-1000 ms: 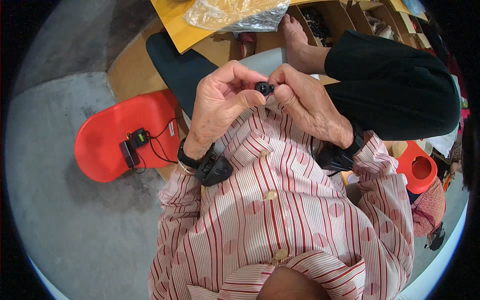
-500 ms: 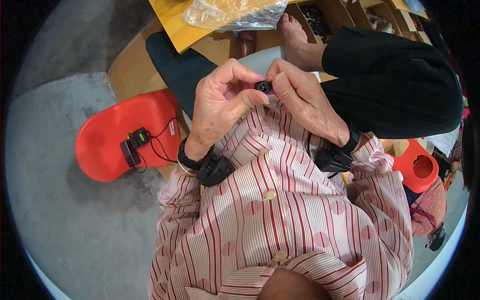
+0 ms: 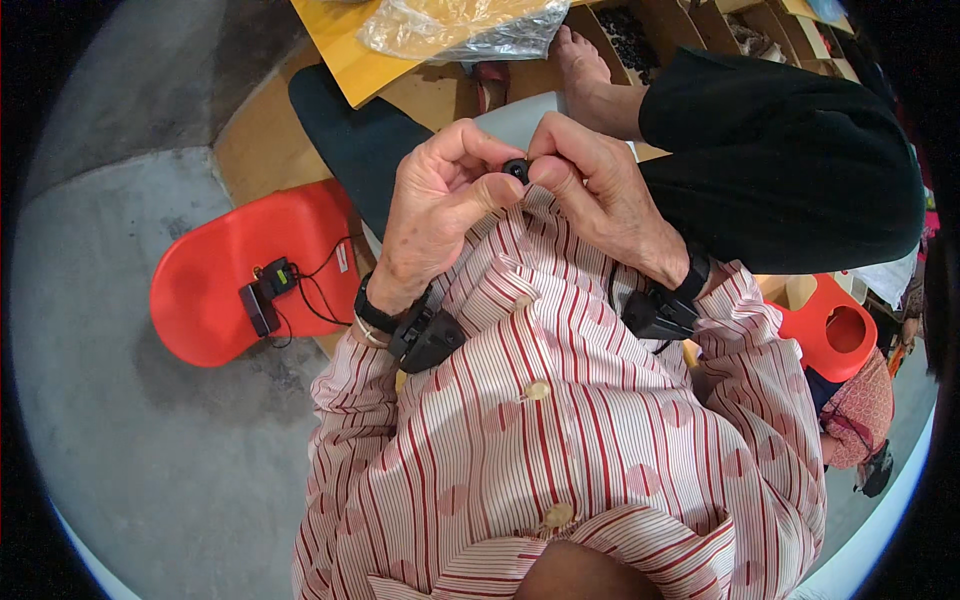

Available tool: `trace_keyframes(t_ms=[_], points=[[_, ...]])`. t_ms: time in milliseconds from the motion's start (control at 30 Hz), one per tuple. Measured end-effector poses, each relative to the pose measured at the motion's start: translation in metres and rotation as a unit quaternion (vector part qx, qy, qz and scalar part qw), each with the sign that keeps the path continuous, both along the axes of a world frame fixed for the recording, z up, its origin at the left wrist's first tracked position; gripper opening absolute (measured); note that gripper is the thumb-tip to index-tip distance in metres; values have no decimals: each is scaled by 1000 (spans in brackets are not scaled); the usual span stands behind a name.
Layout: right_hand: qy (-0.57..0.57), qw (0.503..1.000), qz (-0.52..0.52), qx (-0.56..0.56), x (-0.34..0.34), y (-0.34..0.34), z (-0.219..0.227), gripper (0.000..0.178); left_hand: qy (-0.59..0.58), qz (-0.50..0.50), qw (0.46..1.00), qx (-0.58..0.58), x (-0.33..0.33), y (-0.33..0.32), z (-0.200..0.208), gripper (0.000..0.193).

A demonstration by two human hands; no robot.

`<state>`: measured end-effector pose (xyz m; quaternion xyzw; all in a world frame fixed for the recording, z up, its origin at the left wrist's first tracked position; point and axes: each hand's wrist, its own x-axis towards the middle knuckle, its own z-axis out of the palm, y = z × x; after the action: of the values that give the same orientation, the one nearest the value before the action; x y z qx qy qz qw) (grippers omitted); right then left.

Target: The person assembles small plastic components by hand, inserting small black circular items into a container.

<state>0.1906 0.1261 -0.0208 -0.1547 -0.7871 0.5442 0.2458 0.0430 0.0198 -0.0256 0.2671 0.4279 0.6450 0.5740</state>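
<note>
Between my two hands, above my lap, is a small round black piece point(image 3: 516, 169) with a hollow in its face; its exact kind is too small to tell. My left hand point(image 3: 441, 205) pinches it from the left between thumb and forefinger. From the right, the thumb and forefinger of my right hand point(image 3: 600, 190) close on its other side, their tips hiding that edge. Each wrist wears a black strap, with a black device point(image 3: 428, 340) at the left one and another black device point(image 3: 660, 315) at the right.
At my left stands a red chair point(image 3: 190, 300) with small black cabled boxes point(image 3: 265, 295) on it. Ahead, a yellow board point(image 3: 345, 50) carries a clear plastic bag point(image 3: 455, 25). Divided cardboard bins point(image 3: 715, 30) hold small dark parts at the far right. A red stool point(image 3: 825, 330) is at my right.
Both hands have shifted slightly left with the black piece. The piece has turned a little, and my right thumb and forefinger have closed in on it.
</note>
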Motion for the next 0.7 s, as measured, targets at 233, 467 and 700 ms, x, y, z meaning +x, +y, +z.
trace_keyframes(t_ms=[233, 467, 700], points=[[-33, 980, 25, -194, 4, 0, -1, 26, -52, -8, 999, -1, 1, -3, -2, 20], [-41, 970, 81, -226, 5, 2, -4, 41, -36, -5, 999, 22, -1, -5, 1, 22], [-34, 963, 81, -255, 3, 1, -14, 46, 26, -8, 1000, 9, -3, -9, -4, 19]])
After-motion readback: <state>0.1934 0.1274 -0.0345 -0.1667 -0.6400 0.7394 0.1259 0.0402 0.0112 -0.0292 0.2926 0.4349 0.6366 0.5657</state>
